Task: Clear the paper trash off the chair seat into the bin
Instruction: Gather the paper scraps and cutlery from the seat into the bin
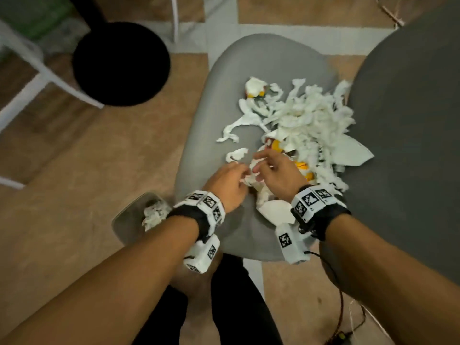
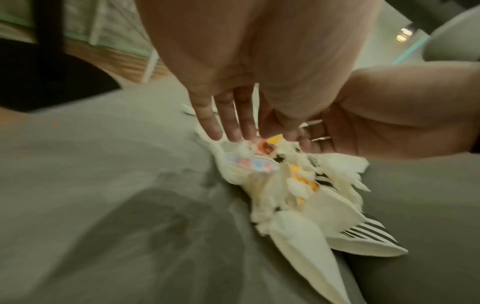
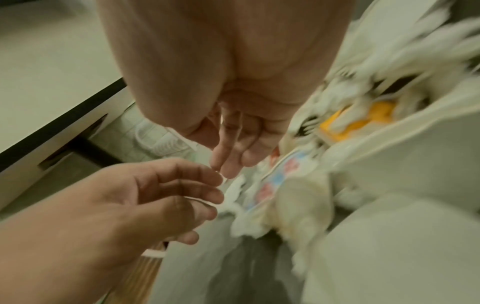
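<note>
A heap of torn white paper, soft shredded tissue mixed with stiff glossy scraps printed yellow, pink and blue, lies on the smooth grey moulded chair seat, mostly toward its right side. Beside the seat's left front edge stands a clear bin with crumpled paper inside. The left hand reaches in with fairly straight fingers touching the near edge of the heap. The right hand faces it, fingers loosely curved onto the scraps; whether either actually grips paper cannot be told.
</note>
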